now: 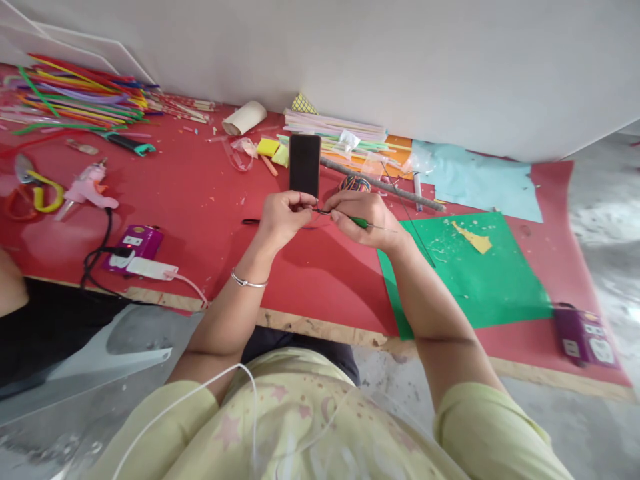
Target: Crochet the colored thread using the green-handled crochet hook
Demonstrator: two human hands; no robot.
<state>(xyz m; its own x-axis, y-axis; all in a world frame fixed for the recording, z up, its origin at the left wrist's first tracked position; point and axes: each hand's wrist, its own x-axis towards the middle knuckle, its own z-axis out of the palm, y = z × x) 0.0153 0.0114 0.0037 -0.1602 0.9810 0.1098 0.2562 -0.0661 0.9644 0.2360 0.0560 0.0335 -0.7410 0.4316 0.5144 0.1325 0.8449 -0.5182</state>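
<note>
Red work mat [200, 200] on the floor against a white wall. Left hand [283, 217] pinched closed on a thin black wire [253, 221] trailing left over the mat. Right hand [363, 217] closed around a green-handled tool [361, 223], tip meeting the wire between the hands. Black phone [305, 165] just behind; green paper sheet [480, 273] to the right.

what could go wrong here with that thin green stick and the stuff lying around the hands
The thin green stick, pinched between the left hand and right hand, looks slender and could bend or snap. The phone lies just beyond the knuckles and could get knocked. The glue gun looks plugged in, possibly hot, with its cable trailing nearby.
</note>
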